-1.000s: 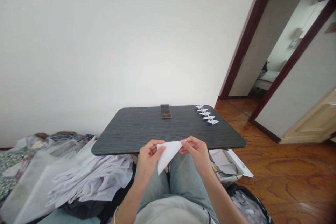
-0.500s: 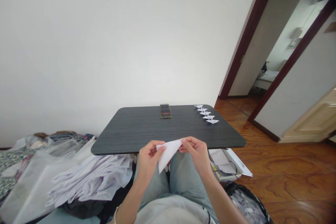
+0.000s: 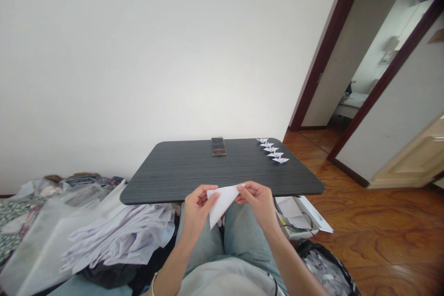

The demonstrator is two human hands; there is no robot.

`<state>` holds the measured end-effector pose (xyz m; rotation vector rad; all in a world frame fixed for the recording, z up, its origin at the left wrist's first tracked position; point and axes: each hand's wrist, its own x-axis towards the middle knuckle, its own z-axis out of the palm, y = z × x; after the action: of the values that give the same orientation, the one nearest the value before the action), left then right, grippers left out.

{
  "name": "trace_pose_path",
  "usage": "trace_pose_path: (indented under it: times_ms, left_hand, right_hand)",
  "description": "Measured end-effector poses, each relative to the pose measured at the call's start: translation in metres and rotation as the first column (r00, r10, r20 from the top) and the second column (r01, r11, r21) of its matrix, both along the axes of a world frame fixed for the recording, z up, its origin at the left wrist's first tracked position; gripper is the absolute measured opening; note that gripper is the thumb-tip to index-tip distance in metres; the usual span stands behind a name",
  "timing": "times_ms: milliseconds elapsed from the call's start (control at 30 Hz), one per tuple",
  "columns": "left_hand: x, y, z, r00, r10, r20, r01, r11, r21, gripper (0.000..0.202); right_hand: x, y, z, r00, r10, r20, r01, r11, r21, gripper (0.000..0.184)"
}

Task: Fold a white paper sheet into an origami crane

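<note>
A folded triangle of white paper (image 3: 222,202) is held in the air over my lap, just in front of the table edge. My left hand (image 3: 198,206) pinches its left corner between thumb and fingers. My right hand (image 3: 255,201) grips the right corner, and the paper's point hangs down between them. Both hands are nearest the front edge of a dark wood-grain table (image 3: 222,171) without touching it. Several small white origami cranes (image 3: 273,150) stand in a diagonal row at the table's far right corner.
A phone (image 3: 218,146) lies at the table's far edge. Left of my knees is a heap of white paper sheets and plastic bags (image 3: 118,236). A box with papers and a cable (image 3: 294,215) sits to the right, above a black bin bag (image 3: 324,270). A wooden floor and a doorway lie further right.
The view has dropped and shifted very slightly. My hands and the paper triangle stay nearly in place, with the right hand's grip edging a little toward the paper's corner.
</note>
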<state>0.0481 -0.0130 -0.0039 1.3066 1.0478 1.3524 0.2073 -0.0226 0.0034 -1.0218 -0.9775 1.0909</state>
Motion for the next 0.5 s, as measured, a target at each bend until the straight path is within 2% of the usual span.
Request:
trace_pose_path:
  times_ms: [233, 500]
  left_hand:
    - [0.0003, 0.0000, -0.0019, 0.998, -0.043, 0.049, 0.044, 0.999, -0.021, 0.027]
    - [-0.0010, 0.0017, -0.0080, 1.000, -0.018, -0.012, 0.018, 1.000, -0.007, 0.023]
  right_hand:
    - [-0.0002, -0.0005, 0.0009, 1.000, 0.004, -0.004, -0.004, 1.000, -0.001, 0.032]
    - [-0.0001, 0.0017, -0.0037, 0.999, 0.029, -0.042, -0.028, 0.999, 0.016, 0.030]
